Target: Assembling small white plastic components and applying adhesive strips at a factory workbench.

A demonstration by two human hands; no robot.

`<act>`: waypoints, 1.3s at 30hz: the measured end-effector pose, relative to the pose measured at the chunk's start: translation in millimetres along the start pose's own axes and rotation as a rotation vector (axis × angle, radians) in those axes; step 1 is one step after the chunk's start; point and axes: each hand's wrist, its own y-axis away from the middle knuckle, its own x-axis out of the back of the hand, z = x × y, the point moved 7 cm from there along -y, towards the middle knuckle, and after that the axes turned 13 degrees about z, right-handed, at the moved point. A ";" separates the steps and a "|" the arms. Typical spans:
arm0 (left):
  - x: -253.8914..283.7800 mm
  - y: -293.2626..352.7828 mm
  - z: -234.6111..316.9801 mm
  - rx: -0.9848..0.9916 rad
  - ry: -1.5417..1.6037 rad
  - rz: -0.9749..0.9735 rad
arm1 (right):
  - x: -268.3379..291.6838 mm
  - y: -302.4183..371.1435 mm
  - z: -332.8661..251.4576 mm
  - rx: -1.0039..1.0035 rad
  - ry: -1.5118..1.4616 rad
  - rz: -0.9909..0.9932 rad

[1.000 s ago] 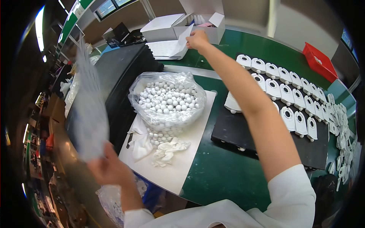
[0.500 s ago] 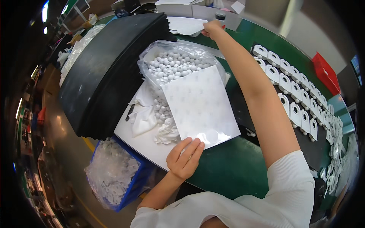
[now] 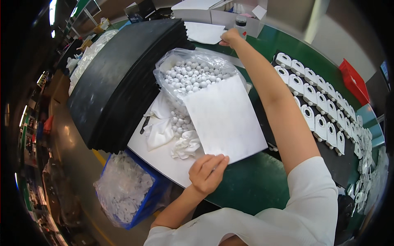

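Note:
A stiff white sheet (image 3: 227, 119) lies tilted against a clear bag (image 3: 164, 80) full of small white balls (image 3: 193, 76). My left hand (image 3: 208, 174) is closed on its near edge, fingers together on top and the thumb hidden. Far forward, my right hand (image 3: 232, 37) reaches to the corner of a flat white paper stack (image 3: 203, 32), fingers pinched at its edge. Just beyond that hand stands a small clear jar (image 3: 241, 23) with a dark lid. Crumpled white paper (image 3: 185, 144) and a dark slim tool (image 3: 145, 125) lie left of the sheet.
Thick black sheets (image 3: 119, 78) are piled at the left. Below them stands a blue crate (image 3: 150, 199) with a plastic-wrapped load. Rows of white moulded parts (image 3: 316, 96) cover black boards at the right, beside a red bin (image 3: 353, 82). White boxes (image 3: 197, 12) stand at the back.
The view has shifted slightly, so the scene sits lower and further right. The glossy spots on the sheet no longer show. My left fingers are closer together; my right hand stays by the paper stack.

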 end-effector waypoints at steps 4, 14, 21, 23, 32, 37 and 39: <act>5.3 4.7 5.4 -0.014 0.029 -0.023 | 5.7 8.1 12.5 -0.105 -0.071 0.082; -1.0 6.0 1.0 -0.017 0.020 -0.027 | -29.3 -24.1 12.7 0.178 0.043 -0.075; 0.7 5.3 2.2 -0.010 0.035 -0.015 | 6.7 -3.0 3.0 0.256 0.274 -0.057; 4.0 5.7 1.7 -0.013 0.038 -0.014 | 16.4 27.0 -9.2 0.250 0.265 -0.161; 30.6 7.9 16.2 -0.155 0.093 0.089 | 156.6 262.8 -71.7 0.610 0.378 -0.591; 58.4 21.4 35.1 -0.230 0.114 0.147 | 269.0 399.9 -49.2 0.785 0.372 -0.235; 67.6 33.0 56.2 -0.229 0.183 0.095 | 300.1 434.7 -15.1 0.475 0.236 -0.168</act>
